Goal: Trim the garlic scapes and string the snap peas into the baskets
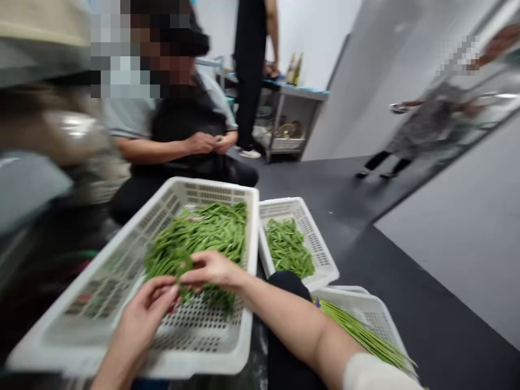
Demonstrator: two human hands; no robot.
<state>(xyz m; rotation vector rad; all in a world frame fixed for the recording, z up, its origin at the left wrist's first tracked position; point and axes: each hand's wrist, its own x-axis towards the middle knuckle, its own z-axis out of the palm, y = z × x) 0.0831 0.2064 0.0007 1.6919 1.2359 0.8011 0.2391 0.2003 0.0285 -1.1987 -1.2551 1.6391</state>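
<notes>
A large white plastic basket (pixel 211 346) stands in front of me, with a heap of green bean pods (pixel 203 227) at its far end. Over the basket, my left hand (pixel 144 306) pinches one end of a green bean pod (pixel 183 267). My right hand (pixel 213 269) comes in from the right, thumb and fingers closed on the same pod. To the right, a smaller white basket (pixel 325 265) holds short green pods (pixel 288 246). The exact kind of bean is blurred.
Long green stalks (pixel 365 333) lie in another white basket (pixel 390 317) at my right. Across from me a seated person (pixel 187 119) has both hands together. Someone in black (pixel 249 70) stands by a metal table (pixel 300 95) with bottles. Another person (pixel 422 124) is at the far right.
</notes>
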